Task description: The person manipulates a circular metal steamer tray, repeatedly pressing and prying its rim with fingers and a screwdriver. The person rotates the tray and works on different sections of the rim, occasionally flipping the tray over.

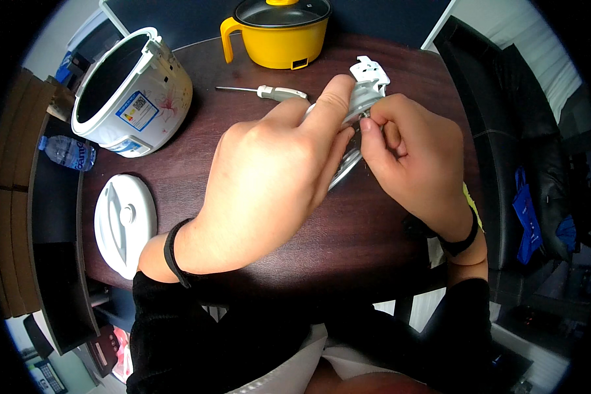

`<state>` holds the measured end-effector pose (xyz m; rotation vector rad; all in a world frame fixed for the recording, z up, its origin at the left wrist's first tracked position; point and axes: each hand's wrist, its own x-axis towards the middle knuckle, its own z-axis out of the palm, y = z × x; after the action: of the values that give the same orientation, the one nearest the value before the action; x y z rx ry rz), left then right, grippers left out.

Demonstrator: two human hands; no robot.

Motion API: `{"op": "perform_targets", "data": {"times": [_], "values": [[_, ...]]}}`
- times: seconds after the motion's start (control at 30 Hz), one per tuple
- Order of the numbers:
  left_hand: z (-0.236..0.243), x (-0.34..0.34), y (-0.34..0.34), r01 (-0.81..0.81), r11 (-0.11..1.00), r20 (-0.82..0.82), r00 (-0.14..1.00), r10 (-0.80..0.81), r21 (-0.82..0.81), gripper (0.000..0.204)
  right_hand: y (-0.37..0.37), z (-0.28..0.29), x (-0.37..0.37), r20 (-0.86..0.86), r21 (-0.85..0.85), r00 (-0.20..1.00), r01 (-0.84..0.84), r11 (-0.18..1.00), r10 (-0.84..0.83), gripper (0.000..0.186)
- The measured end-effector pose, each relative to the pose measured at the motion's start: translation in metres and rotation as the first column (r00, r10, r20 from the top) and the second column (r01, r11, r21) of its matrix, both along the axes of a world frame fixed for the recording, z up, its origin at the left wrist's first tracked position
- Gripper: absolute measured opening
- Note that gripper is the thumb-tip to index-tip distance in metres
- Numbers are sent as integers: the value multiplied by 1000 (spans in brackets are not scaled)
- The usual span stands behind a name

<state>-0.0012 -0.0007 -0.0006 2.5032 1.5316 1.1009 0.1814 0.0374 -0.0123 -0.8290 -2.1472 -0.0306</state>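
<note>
My left hand (269,171) is closed over a grey-white plastic part (364,95) with a white hinged end (369,69), its index finger stretched along the top; much of the part is hidden beneath it. My right hand (410,154) pinches at a small metallic piece (364,115) on that part, thumb and forefinger together, other fingers curled. Behind my left hand lies a screwdriver (276,93) with a pale handle and thin shaft.
A white rice cooker body (161,98) stands at back left, a yellow lidded pot (284,43) at the back. A white oval lid (111,226) lies at left on the dark wooden table (348,243). A water bottle (69,154) is beyond the left edge; a black sofa (496,131) is at right.
</note>
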Motion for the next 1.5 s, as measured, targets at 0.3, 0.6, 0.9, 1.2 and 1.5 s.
{"op": "perform_targets", "data": {"times": [0.3, 0.6, 0.9, 1.2, 1.5], "values": [[1, 2, -4, 6, 1000, -11, 1000, -6, -10, 49, -6, 2, 2, -115, -323, 993, -51, 945, 14, 11], [1, 1, -2, -6, 1000, -14, 1000, 6, -11, 49, -1, -1, 2, 37, 0, 999, 8, 1000, -8, 10], [1, 0, -1, 2, 1000, -21, 1000, -2, -5, 48, -5, 6, 5, -414, -751, 910, -335, 569, -10, 19], [1, 0, 0, -26, 1000, -6, 1000, 26, -17, 48, -3, -5, 0, 3, 7, 997, 77, 997, -77, 22], [1, 1, -3, -27, 1000, -38, 999, 27, 8, 50, -7, -10, -5, -7, 128, 997, 82, 988, -82, 21]]}}
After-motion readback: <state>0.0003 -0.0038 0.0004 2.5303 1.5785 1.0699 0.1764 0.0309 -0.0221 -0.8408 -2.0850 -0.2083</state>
